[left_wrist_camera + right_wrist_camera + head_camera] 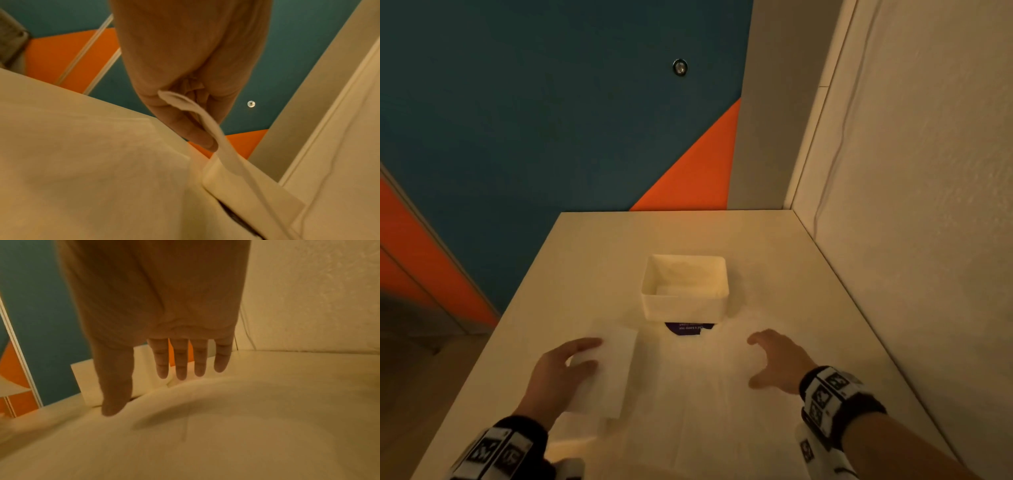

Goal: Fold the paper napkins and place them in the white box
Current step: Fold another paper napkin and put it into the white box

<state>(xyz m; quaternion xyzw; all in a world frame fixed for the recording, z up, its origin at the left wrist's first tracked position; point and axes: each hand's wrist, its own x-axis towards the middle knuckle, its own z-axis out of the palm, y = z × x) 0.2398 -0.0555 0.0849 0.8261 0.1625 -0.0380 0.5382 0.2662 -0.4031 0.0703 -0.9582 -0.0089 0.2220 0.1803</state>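
Left hand [561, 373] pinches a folded napkin [607, 370]; right hand [774, 363] hovers spread, empty. I judge placing comes next: carry it over the white box [685, 305] rim and release.

Legible text is almost wholly lacking. A dark purple label [689, 328] lies on the tabletop [791, 274], just in front of the white box [685, 305] and partly tucked beneath its near wall; it bears two short lines of pale lettering, turned upside down to the head view and too small and blurred to read. Wristbands [828, 394] on both forearms carry black-and-white square marker patterns, which show no letters or numerals. Both wrist views show no writing, and nothing can be read on the walls behind the white box.
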